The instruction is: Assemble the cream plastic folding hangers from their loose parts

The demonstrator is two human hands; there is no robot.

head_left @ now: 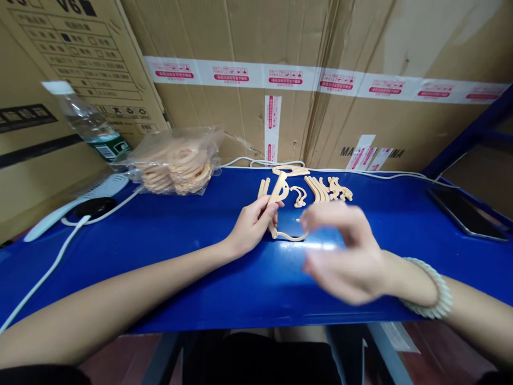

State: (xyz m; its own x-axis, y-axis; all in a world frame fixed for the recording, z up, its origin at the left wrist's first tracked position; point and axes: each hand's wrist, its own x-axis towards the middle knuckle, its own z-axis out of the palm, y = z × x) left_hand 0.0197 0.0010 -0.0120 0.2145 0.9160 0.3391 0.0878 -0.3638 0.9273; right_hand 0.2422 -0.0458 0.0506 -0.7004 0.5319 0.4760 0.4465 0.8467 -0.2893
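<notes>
My left hand (252,227) is closed around a flat, pale wooden piece (278,187) with a rounded, cut-out side. A thin wavy wooden strip (292,238) stretches rightward from below that hand; whether it is joined to the held piece I cannot tell. My right hand (350,254) hovers over the table, smeared by motion, thumb and fingers apart with nothing visible between them. Just beyond the hands lie curved wooden strips (316,188), small irregular wooden pieces (340,190), thin curved pieces (298,197) and a flat piece with an opening (291,170).
A plastic bag of wooden parts (180,166) rests at the back left of the blue table (192,299). Beside it are a bottle (90,123), a pale brush (80,203) and a black disc (94,208) with a white cable. A phone (467,214) lies right. Cardboard (240,32) stands behind.
</notes>
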